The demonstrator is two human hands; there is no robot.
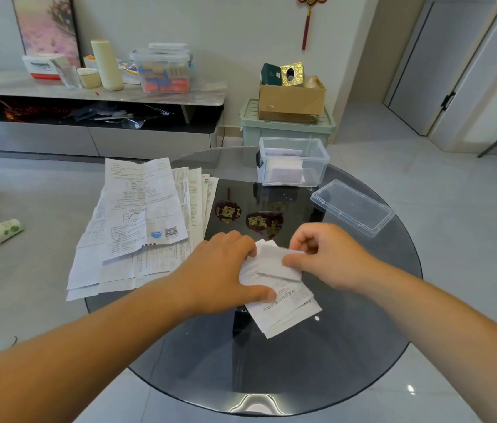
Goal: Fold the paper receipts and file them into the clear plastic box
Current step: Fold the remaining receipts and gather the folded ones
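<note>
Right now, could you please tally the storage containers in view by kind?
Clear plastic boxes: 2, the table box and the sideboard box
Cardboard carton: 1
Green lidded bin: 1
Total: 4

Both forearms bare, coming in from the bottom corners and converging. Left hand (pixel 222 270) palm down, thumb flat on the receipt (pixel 273 265), fingers curled over its far edge. Right hand (pixel 326 254) knuckles up, fingers curled, pinching the same receipt.
</note>
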